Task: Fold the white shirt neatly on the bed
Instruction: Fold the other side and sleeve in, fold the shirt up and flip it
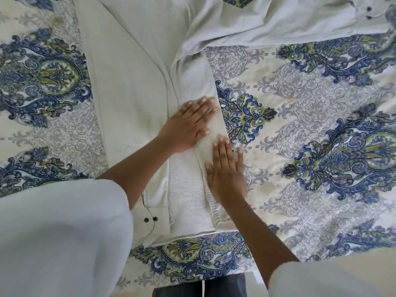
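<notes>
Two hands lie flat on the cloth, fingers straight and close together, holding nothing. The left hand [188, 125] presses palm down on the right-hand edge of the white shirt [128, 71], fingers pointing up and to the right. The right hand [226, 170] lies just below it, palm down over the same stitched edge, its outer fingers reaching onto the bedspread [310, 99].

The shirt lies spread down the middle of the bed as a long, narrow panel, its sides turned in over the body. It is pale and plain, with a finer ribbed or towelled look in the strip between the hands. A cuff [156, 219] with two dark buttons rests near the bottom hem. Further up, the cloth widens and creases toward the right, where a second cuff [368, 11] shows more dark buttons.

The bedspread is white with blue, green and grey paisley.
</notes>
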The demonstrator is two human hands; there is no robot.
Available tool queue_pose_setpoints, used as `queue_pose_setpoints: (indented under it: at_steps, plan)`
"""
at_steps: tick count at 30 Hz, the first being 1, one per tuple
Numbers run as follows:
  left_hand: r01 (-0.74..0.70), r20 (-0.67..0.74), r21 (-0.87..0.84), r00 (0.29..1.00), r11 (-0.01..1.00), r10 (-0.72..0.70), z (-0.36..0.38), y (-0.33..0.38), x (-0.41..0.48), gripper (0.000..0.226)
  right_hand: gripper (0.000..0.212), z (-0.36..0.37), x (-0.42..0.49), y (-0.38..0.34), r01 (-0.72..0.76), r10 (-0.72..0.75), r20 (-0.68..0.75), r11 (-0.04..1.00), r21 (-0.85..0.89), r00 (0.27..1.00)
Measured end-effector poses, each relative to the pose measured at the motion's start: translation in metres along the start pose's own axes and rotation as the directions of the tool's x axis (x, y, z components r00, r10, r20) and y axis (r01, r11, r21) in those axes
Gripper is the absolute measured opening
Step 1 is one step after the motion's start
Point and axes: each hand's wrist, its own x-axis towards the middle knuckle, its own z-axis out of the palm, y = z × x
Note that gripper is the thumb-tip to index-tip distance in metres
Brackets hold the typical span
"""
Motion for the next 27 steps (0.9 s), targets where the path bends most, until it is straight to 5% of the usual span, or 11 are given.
queue_pose_setpoints:
  at_steps: [7,12,17,20,22,24,25,27]
  plan:
    - [0.251,0.015,-0.030,0.968,0.968,-0.250,-0.018,0.005,-0.005,0.063,0.057,-0.012,-0.062,0.014,0.060,-0.056,0.046,0.993,-0.104,0.997]
    - [0.233,0.000,-0.010,0.972,0.972,-0.233,-0.035,-0.012,0.015,0.061,0.054,-0.035,0.040,-0.003,0.103,-0.105,-0.070,0.994,-0.038,0.992]
    - [0.337,0.091,-0.027,0.938,0.941,-0.334,-0.026,-0.035,0.016,0.065,0.055,-0.022,0.103,0.006,0.218,-0.218,0.008,0.973,-0.071,0.976]
    - [0.420,0.029,-0.083,0.907,0.904,-0.419,-0.033,-0.027,0.016,0.059,0.051,-0.031,0.096,0.019,0.310,-0.310,-0.037,0.951,0.010,0.950]
    - [0.411,-0.084,-0.113,0.903,0.905,-0.421,-0.047,-0.026,0.028,0.050,0.045,-0.053,0.109,0.025,0.281,-0.243,-0.171,0.926,0.252,0.955]
    - [0.372,-0.216,-0.085,0.899,0.924,-0.382,-0.061,-0.036,0.048,0.045,0.034,-0.082,0.142,0.034,-0.008,0.165,-0.177,0.755,0.656,0.970]
    - [0.367,-0.256,-0.058,0.893,0.928,-0.369,-0.066,-0.043,0.061,0.046,0.031,-0.094,0.165,0.043,-0.164,0.410,-0.116,0.586,0.794,0.905]
    - [0.407,-0.275,-0.022,0.876,0.913,-0.397,-0.070,-0.059,0.085,0.048,0.032,-0.114,0.210,0.068,-0.300,0.703,0.168,0.067,0.952,0.691]
